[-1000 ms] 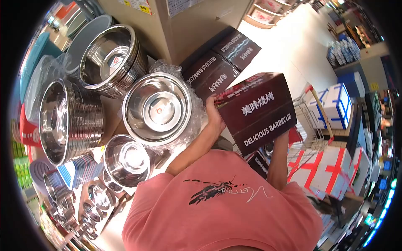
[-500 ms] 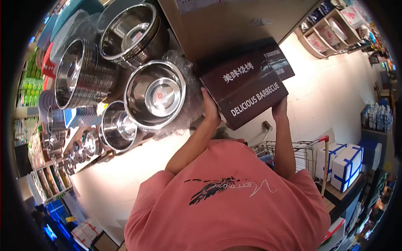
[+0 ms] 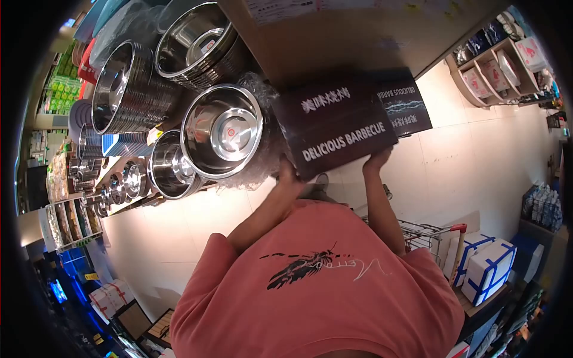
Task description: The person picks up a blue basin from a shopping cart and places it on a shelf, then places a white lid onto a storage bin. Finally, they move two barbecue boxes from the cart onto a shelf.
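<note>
The held box (image 3: 334, 132) has shifted left, uncovering more of the second box (image 3: 406, 110). From the left: stacked steel bowls (image 3: 134, 95), then a bowl (image 3: 206, 140) with a red-marked sticker, its plastic wrap (image 3: 259, 170) close beside the left hand (image 3: 287, 174). The left hand and right hand (image 3: 378, 161), apart, clamp the held box's near corners; it reads "美味烧烤" and "DELICIOUS BARBECUE". A panel (image 3: 352, 42) stands behind; the second box's lettering is inverted.
</note>
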Available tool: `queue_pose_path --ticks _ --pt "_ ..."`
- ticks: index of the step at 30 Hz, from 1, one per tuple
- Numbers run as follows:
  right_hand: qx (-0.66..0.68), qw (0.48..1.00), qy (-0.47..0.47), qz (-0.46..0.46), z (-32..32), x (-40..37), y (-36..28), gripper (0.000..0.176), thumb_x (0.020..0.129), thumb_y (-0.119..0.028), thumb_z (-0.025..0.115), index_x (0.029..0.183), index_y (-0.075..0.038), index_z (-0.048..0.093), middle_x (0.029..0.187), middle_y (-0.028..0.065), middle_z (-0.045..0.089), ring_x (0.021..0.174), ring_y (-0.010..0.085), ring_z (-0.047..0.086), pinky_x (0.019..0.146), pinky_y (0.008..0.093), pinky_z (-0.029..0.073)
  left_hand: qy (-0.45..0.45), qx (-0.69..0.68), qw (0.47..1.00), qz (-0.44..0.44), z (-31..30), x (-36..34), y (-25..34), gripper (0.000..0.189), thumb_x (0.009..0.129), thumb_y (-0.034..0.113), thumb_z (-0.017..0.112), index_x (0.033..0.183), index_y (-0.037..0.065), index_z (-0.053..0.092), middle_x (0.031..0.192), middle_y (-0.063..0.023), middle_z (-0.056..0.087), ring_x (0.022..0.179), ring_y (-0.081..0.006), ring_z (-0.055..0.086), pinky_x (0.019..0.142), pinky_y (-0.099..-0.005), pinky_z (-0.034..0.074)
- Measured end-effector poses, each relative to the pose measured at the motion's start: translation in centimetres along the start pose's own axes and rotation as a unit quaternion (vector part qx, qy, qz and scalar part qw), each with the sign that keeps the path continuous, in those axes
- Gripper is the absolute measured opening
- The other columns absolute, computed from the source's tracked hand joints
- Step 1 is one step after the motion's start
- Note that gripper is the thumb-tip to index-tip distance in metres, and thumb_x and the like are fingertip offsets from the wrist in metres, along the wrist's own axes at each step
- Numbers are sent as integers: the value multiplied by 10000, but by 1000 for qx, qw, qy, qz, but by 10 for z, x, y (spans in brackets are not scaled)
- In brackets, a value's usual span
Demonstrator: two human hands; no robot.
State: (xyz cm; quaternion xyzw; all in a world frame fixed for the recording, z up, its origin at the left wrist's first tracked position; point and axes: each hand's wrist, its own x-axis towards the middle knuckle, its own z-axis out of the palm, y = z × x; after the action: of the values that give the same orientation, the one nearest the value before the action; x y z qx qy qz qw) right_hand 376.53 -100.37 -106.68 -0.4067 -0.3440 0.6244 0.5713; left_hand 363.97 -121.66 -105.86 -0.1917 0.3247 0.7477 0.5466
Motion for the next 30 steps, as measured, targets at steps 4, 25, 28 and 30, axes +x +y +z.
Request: queue_pose_path --ticks 4,25,28,30 --pt "-38 999 -17 14 28 -7 13 545 1040 -412 228 1204 -2 549 1107 102 614 1007 212 581 900 335 456 91 116 984 100 6 -5 22 395 918 450 414 1130 174 600 1118 -47 626 971 -268 573 926 -532 451" --pt "-205 978 17 -22 17 -4 6 753 994 -619 188 894 -18 632 749 66 584 707 165 508 667 336 413 -19 129 991 -32 4 42 28 386 937 420 399 1160 164 582 1209 -36 546 976 -300 484 999 -533 338" --pt "-307 947 70 -64 11 -24 4 728 993 -613 237 897 -6 627 704 102 580 639 221 537 646 383 445 -50 156 985 -49 3 32 27 320 937 423 420 1097 201 586 1064 30 579 779 -184 453 942 -459 372" --pt "-331 927 152 -84 -3 -50 21 676 1004 -551 275 1040 14 644 852 180 662 788 282 624 769 389 472 -77 190 977 -67 0 24 21 372 949 450 407 1157 182 561 1105 19 560 819 -189 471 974 -461 356"
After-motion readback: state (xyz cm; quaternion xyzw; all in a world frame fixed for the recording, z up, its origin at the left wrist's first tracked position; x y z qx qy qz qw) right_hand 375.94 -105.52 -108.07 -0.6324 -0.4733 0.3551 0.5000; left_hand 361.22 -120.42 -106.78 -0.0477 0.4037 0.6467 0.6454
